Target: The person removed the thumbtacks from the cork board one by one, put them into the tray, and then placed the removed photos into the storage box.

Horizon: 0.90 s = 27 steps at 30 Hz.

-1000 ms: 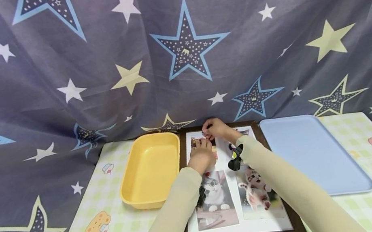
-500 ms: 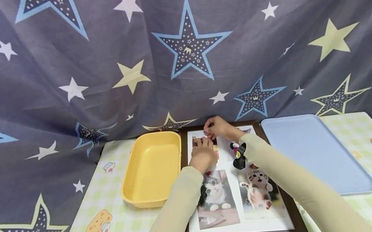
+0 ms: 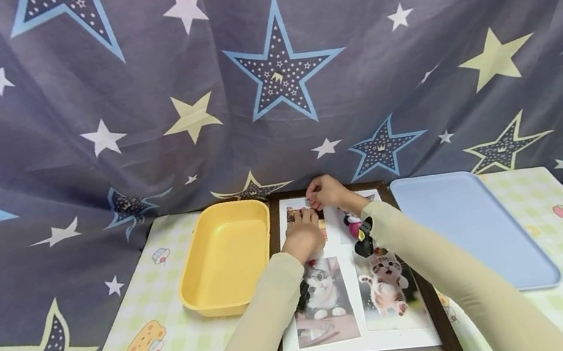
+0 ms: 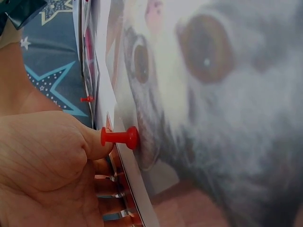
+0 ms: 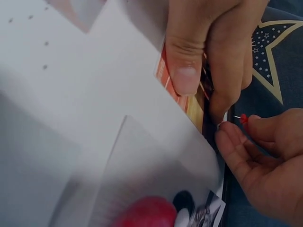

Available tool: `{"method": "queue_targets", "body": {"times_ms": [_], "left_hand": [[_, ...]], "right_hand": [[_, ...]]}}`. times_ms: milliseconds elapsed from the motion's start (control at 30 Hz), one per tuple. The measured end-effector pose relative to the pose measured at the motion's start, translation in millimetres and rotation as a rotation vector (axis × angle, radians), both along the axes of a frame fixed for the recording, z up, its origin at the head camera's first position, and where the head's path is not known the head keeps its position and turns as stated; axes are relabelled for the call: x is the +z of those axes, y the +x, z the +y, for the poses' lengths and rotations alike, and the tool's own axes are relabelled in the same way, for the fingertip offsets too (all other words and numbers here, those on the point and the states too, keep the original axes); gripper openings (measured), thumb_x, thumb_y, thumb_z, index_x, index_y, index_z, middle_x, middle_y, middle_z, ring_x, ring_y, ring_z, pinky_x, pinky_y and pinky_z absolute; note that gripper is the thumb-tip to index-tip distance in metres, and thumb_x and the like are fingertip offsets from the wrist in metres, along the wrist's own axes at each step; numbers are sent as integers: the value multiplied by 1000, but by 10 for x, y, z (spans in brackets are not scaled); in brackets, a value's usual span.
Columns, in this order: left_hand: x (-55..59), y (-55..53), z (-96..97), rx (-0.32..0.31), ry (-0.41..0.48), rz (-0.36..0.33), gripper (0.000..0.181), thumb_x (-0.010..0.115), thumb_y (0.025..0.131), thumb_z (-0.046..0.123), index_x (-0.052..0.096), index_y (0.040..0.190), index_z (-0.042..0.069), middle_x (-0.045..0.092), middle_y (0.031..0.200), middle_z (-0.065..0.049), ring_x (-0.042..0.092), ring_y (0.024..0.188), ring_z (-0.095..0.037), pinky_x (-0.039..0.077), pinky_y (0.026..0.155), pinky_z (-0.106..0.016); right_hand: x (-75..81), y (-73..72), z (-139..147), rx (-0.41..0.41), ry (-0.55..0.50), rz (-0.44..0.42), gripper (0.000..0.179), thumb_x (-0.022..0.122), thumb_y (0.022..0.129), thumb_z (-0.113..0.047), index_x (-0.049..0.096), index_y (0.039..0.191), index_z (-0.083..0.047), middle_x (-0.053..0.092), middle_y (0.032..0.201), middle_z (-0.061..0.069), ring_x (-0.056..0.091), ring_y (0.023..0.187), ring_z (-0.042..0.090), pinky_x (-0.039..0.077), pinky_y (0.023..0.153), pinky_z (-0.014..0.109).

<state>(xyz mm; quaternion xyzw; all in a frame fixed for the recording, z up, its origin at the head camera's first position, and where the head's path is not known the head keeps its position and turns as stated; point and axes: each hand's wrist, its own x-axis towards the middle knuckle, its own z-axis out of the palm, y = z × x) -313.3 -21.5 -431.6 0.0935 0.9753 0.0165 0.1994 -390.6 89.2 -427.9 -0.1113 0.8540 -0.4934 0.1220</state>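
Note:
My right hand [image 3: 326, 193] is at the top of the framed white board [image 3: 366, 344]. In the right wrist view, its thumb and fingers pinch a red push pin [image 5: 243, 118], with the bare needle pointing at the board's top edge. My left hand [image 3: 304, 235] presses its fingers on the upper left photo [image 5: 195, 113], largely covering it. Right beside the left thumb, another red push pin [image 4: 120, 137] stands in the grey-and-white cat photo [image 3: 327, 304]. To its right on the board is a tabby kitten photo [image 3: 388, 291].
A yellow tub [image 3: 226, 265] stands left of the frame, and a light blue tray [image 3: 470, 231] lies to its right. Behind the checked tablecloth [image 3: 169, 306] hangs a dark star-patterned curtain [image 3: 276, 145]. Part of another photo, with a pink shape [image 5: 149, 213], shows by the right wrist.
Both hands keep their places at the upper left photo. My right forearm has swung slightly to the right, uncovering more of the kitten photo.

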Motion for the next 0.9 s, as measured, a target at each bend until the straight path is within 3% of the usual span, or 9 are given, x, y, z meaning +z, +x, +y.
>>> {"method": "queue_targets", "body": {"times_ms": [233,400,600,900], "left_hand": [[23,42,-20,-11,18,22,66,41,108,33,14,164,7,13,172,-9,11,159,-30,25,127,-45],[27,53,-26,-23,28,39,66,40,108,34,15,163,6,14,171,-11,14,159,-31,25,127,-45],[0,34,-25,-3,25,34,66,40,109,35,16,164,8,14,171,-9,13,159,-31,23,128,-44],[36,53,-29,-21,29,41,67,41,108,32,14,163,6,14,171,-11,14,159,-31,23,128,-45]], "right_hand": [[64,11,34,16,35,24,14,54,101,2,64,104,12,70,92,25,70,75,29,64,76,40],[122,9,98,35,26,30,14,54,101,3,65,101,12,69,88,25,70,79,37,63,79,46],[190,63,178,62,56,50,15,56,101,0,65,104,12,70,98,32,70,91,45,62,85,50],[376,184,423,104,29,64,17,57,102,-1,65,108,12,69,100,32,71,82,34,60,88,53]]}}
